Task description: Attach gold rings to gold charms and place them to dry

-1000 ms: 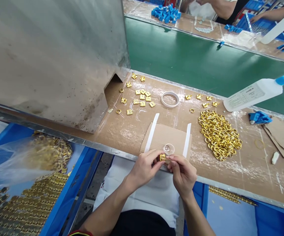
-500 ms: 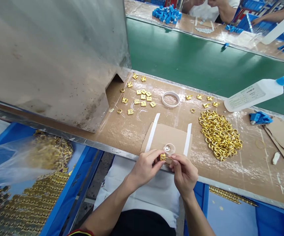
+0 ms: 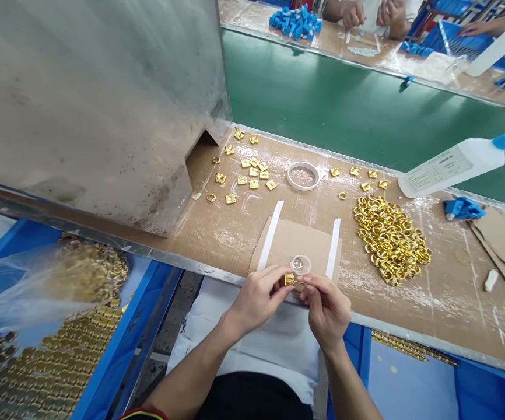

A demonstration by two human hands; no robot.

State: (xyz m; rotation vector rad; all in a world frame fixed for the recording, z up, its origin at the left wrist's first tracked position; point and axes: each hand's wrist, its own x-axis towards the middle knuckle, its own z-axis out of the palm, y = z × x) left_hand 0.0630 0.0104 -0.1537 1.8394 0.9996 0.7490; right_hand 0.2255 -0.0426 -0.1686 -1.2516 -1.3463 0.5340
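Observation:
My left hand (image 3: pixel 259 300) is closed, pinching a small gold square piece (image 3: pixel 289 280) between thumb and fingertips near the table's front edge. Closed too, my right hand (image 3: pixel 329 309) grips a thin stick (image 3: pixel 300 282), whose tip meets or nearly meets the gold piece. Just beyond my fingers, a small clear round dish (image 3: pixel 300 265) rests on a cardboard pad (image 3: pixel 307 239) held by white tape strips. Loose gold square pieces (image 3: pixel 253 171) lie at the back left of the pad. To the right is a heap of gold rings (image 3: pixel 390 239).
A large metal housing (image 3: pixel 104 105) blocks the left. A roll of tape (image 3: pixel 303 176) lies behind the pad; a plastic bottle (image 3: pixel 451 169) leans at the right. Green belt (image 3: pixel 344 93) runs behind. Blue trays (image 3: pixel 99 373) flank me below. A co-worker's hands (image 3: pixel 370 14) show across the belt.
My hands and the gold piece stay almost in place. Across the belt, the co-worker's hands have come lower, toward their table.

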